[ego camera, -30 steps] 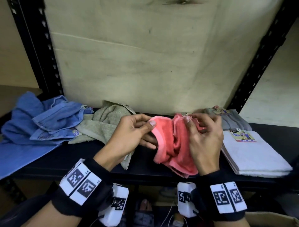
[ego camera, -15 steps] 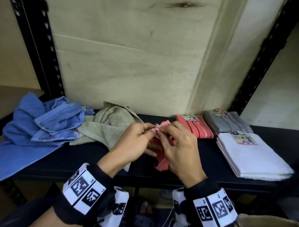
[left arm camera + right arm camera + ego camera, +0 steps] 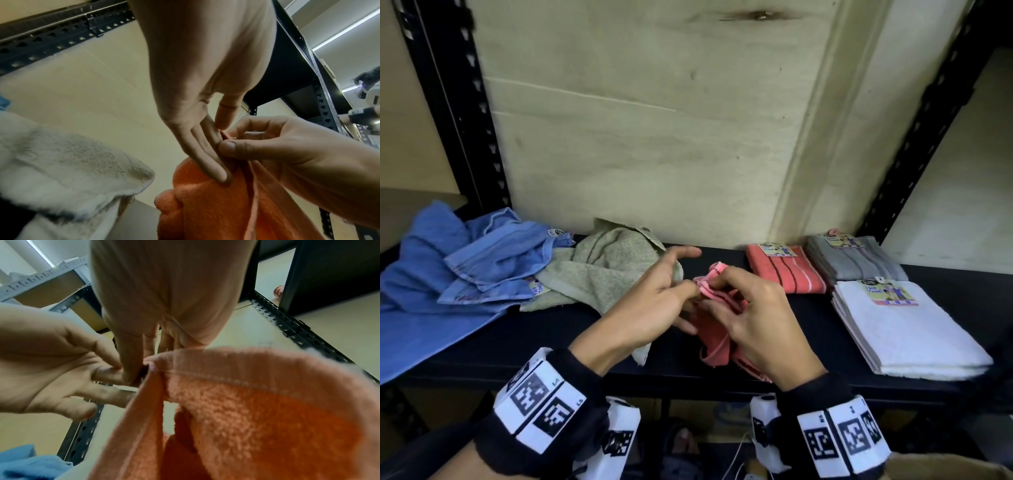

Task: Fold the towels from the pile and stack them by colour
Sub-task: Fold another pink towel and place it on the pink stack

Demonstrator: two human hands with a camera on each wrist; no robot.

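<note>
A pink towel [image 3: 714,346] hangs bunched between my hands over the black shelf [image 3: 551,339]. My right hand [image 3: 717,279] pinches its top corner between thumb and fingers. My left hand [image 3: 690,294] meets that corner, thumb on the hem and lower fingers flat against the cloth, index stretched out. In the left wrist view the left hand's fingers [image 3: 207,154] lie straight along the pink towel [image 3: 205,211] beside the right hand's thumb [image 3: 232,147]. The right wrist view shows the hem of the pink towel [image 3: 257,410] held at its corner.
An unfolded pile lies at the left: blue towels [image 3: 465,267] and a beige towel [image 3: 606,270]. At the right stand folded stacks: a coral striped towel [image 3: 784,270], grey towels [image 3: 856,263] and white towels [image 3: 904,329]. Black shelf uprights flank both sides.
The hands have come together from holding the pink towel apart, and its corners now meet. The towel has dropped lower towards the shelf. My left index finger has lifted off it.
</note>
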